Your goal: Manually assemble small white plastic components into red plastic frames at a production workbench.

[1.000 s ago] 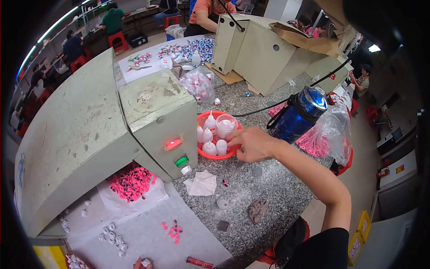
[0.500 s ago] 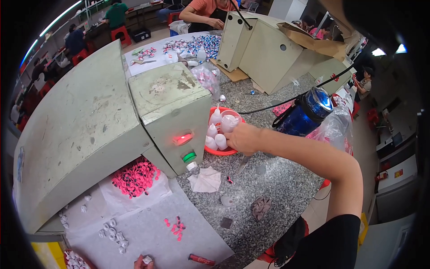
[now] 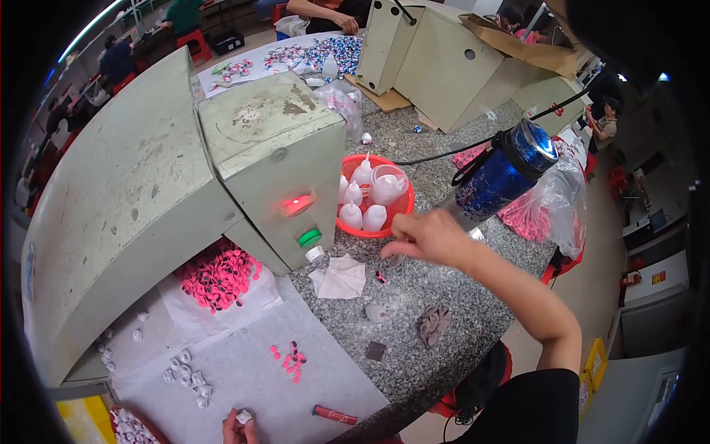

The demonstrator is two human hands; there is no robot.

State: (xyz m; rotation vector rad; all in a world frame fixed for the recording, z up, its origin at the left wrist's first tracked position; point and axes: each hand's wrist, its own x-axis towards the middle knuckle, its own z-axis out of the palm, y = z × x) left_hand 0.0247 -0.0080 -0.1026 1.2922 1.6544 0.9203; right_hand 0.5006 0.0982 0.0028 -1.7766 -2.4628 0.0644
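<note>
At the lower edge my left hand (image 3: 238, 433) pinches a small white lumpy piece (image 3: 243, 416) between thumb and fingertips. Similar white pieces (image 3: 188, 377) lie on the white paper (image 3: 244, 362) in front of it, beside a few small pink-and-black pieces (image 3: 291, 361). My right hand (image 3: 433, 238) is over the stone tabletop, just right of a red basket (image 3: 411, 211) of white squeeze bottles (image 3: 375, 217). Its fingers are curled and its thumb sticks out to the left. Whatever those fingers hold, if anything, is hidden. A folded white cloth (image 3: 340, 277) lies left of this hand.
A grey-green metal machine (image 3: 126, 200) with a red light fills the left; pink pieces (image 3: 220, 277) are heaped at its opening. Beyond my right hand are a blue flask (image 3: 503, 174) and plastic bags (image 3: 551, 211). A brown crumpled cloth (image 3: 434, 325) and red tube (image 3: 334, 414) lie nearer.
My right hand has come away from the bottles in the basket, moving right and toward me. The left hand still pinches the white piece; the whole view has shifted slightly.
</note>
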